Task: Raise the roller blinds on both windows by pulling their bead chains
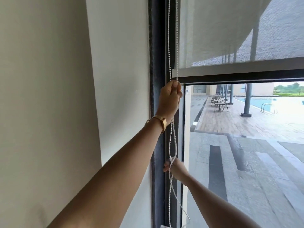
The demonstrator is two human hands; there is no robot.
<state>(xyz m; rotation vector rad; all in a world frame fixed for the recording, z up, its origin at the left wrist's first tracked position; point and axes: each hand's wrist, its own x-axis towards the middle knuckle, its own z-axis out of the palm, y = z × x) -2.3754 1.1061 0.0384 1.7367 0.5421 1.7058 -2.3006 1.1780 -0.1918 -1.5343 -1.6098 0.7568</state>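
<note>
Both hands gripped the bead chain (173,140) beside a half-raised blind (230,38).
Left hand (170,97) fisted high, right hand (176,168) pinching lower; fingertips hidden.

1. The bead chain (169,38) is white.
2. The roller blind (230,30) is pale grey mesh with a fine woven texture, and its bottom bar (238,69) is plain light grey.
3. The window frame (158,63) is dark charcoal.
4. The wall (49,79) is off-white.
5. The bracelet (162,123) on the left wrist is gold.
6. Outside, the paving (246,162) shows grey slabs with dark stripes, and the pool (263,102) is pale blue.
</note>
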